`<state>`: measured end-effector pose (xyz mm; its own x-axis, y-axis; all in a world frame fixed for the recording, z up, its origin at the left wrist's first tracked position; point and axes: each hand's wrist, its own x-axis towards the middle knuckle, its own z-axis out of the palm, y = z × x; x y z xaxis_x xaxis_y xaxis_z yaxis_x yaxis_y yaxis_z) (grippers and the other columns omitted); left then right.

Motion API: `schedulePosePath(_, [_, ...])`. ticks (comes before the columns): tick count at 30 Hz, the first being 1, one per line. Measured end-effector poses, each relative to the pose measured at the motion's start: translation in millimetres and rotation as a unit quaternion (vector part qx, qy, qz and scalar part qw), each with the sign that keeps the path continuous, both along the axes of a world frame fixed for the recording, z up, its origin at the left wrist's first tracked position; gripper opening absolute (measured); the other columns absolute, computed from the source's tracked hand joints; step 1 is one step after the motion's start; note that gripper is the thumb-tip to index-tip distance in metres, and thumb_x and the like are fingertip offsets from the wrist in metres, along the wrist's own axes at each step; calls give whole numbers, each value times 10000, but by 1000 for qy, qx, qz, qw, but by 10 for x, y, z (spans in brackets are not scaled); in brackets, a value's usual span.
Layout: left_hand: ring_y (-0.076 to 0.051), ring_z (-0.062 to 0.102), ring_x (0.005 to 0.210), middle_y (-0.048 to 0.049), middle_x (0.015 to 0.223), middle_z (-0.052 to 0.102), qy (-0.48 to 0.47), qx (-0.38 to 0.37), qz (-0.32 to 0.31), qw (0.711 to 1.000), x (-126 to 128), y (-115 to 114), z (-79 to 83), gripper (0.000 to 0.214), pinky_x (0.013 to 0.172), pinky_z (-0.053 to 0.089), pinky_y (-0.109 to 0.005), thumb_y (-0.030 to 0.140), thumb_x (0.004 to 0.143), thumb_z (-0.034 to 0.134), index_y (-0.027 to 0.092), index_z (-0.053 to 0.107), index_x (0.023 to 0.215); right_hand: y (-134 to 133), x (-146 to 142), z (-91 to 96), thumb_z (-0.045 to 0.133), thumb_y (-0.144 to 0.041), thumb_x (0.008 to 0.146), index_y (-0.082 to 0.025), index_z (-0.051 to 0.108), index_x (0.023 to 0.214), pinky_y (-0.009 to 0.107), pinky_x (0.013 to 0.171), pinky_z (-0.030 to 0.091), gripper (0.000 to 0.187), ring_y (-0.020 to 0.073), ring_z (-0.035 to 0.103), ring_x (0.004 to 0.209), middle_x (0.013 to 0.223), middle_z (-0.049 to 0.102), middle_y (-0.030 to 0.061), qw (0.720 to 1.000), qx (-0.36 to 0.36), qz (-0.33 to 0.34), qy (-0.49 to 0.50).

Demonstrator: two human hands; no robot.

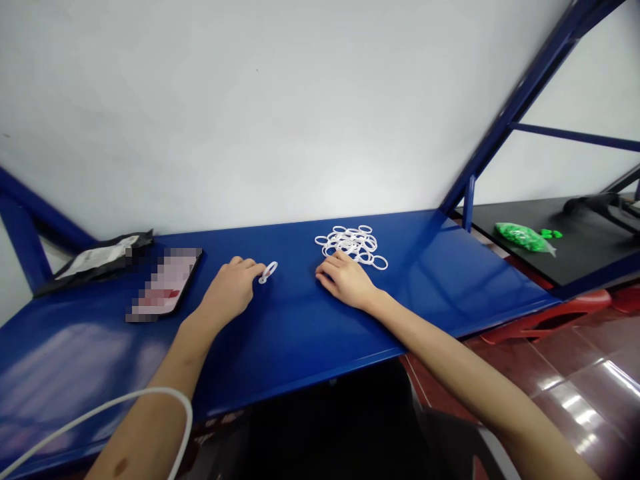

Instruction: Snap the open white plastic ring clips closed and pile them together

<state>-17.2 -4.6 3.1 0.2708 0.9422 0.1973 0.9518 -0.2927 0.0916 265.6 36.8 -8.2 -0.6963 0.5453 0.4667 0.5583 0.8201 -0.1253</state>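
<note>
Several white plastic rings (354, 244) lie in a loose, overlapping pile on the blue table (300, 347). My left hand (233, 287), left of the pile, pinches one white ring (271, 269) between its fingertips. That ring is tilted just above the tabletop, and a small round white part shows at its lower end. At the near edge of the pile rests my right hand (345, 277), palm down with its fingers curled in. The underside of those fingers is hidden, so I cannot see what they hold, if anything.
A phone (167, 283) and a black package with a white label (100, 259) lie on the left. A white cable (125, 395) loops over my left forearm. To the right, a black table (520, 250) carries a bag of green pieces (523, 237). Blue frame bars (520, 100) rise behind.
</note>
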Motion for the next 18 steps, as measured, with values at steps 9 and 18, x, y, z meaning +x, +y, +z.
schedulePosePath(9, [-292, 558, 941, -95, 996, 677, 16, 10, -33, 999, 213, -36, -8, 243, 803, 445, -427, 222, 902, 469, 230, 685, 1016, 1, -25, -30, 505, -248, 1012, -166, 676, 978, 375, 820, 454, 193, 229, 508, 852, 902, 667, 93, 1000, 6, 7, -14])
schedulePosePath(18, [-274, 555, 938, -77, 971, 657, -29, 29, -73, 997, 449, -89, -33, 182, 798, 422, -407, 334, 938, 549, 245, 687, 1017, -90, -73, -18, 520, -242, 1000, -181, 604, 1214, 429, 909, 495, 238, 247, 582, 1014, 1153, 643, 130, 999, -3, 50, 11])
